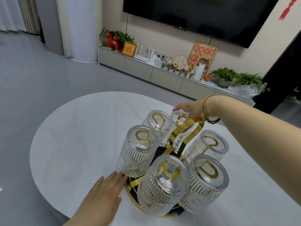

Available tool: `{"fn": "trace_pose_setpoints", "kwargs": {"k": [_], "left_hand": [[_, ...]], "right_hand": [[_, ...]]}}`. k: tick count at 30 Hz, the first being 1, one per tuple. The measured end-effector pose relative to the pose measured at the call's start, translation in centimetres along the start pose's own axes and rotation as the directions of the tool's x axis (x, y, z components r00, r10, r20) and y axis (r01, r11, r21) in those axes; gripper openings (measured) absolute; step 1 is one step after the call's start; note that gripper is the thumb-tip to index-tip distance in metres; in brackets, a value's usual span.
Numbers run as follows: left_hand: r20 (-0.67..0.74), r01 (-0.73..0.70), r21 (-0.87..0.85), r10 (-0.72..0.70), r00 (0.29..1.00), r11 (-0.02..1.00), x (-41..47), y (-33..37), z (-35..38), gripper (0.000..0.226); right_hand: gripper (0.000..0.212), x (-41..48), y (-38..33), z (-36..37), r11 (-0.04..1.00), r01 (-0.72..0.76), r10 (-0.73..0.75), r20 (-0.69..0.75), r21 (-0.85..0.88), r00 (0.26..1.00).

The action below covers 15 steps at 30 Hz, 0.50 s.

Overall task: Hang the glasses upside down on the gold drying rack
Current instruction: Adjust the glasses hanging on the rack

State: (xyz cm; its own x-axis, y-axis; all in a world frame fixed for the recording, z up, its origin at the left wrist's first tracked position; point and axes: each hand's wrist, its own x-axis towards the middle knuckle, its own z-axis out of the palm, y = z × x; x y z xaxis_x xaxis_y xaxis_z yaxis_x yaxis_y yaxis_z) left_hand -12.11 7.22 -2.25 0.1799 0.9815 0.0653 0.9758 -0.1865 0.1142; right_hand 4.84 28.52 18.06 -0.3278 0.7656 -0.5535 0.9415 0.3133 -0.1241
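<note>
Glasses, six of them, hang upside down on the gold rack (194, 128), which stands on the white round table (73, 128). Each is clear, with ribbed sides, a pressed flower band near the rim and a thick flat base turned upward; a gold loop of the rack shows through every base.

The left hand (104, 191) lies flat on the table, fingers straight and together, holding nothing, its fingertips touching the rack's round gold base ring (130, 191). Just above those fingertips hangs the leftmost glass (138, 152), its rim close over them. Beyond it, farther from the left hand, is the back left glass (157, 123). To the right of the left hand, nearest the camera, hangs the front glass (162, 188), tilted outward, and beside it the front right glass (206, 185).

The right hand (187, 110) reaches over from the right, a gold bracelet (204, 106) on its wrist. Its fingers rest on the upturned base of the far glass (179, 118); whether they clasp it cannot be told. The rack's tall looped handle rises just below the wrist. Under the forearm, nearer than the hand, hangs the right glass (210, 142).
</note>
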Motion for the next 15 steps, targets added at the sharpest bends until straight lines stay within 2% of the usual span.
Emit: {"fn": "trace_pose_setpoints", "kwargs": {"k": [2, 5, 7, 10, 15], "left_hand": [[0.015, 0.029, 0.008, -0.029, 0.999, 1.000, 0.3, 0.3, -0.8, 0.077], [0.079, 0.093, -0.090, -0.086, 0.993, 0.992, 0.5, 0.5, -1.7, 0.075], [0.009, 0.072, -0.139, -0.072, 0.997, 0.988, 0.5, 0.5, -1.3, 0.067], [0.143, 0.119, -0.171, -0.095, 0.985, 0.978, 0.5, 0.6, -1.0, 0.059], [0.185, 0.158, -0.154, -0.128, 0.974, 0.975, 0.8, 0.4, -0.5, 0.058]], "right_hand": [[0.081, 0.1, -0.1, 0.0, 1.000, 0.006, -0.006, -0.006, -0.028, 1.000], [0.075, 0.2, -0.1, -0.1, 0.998, 0.008, -0.010, -0.026, -0.068, 1.000], [0.073, 0.1, -0.1, -0.2, 0.996, 0.003, -0.008, -0.046, -0.090, 0.999], [0.073, 0.1, -0.1, -0.3, 0.992, 0.001, -0.011, -0.078, -0.128, 0.997], [0.074, 0.0, 0.1, -0.3, 0.995, -0.001, -0.007, -0.084, -0.095, 0.996]]}}
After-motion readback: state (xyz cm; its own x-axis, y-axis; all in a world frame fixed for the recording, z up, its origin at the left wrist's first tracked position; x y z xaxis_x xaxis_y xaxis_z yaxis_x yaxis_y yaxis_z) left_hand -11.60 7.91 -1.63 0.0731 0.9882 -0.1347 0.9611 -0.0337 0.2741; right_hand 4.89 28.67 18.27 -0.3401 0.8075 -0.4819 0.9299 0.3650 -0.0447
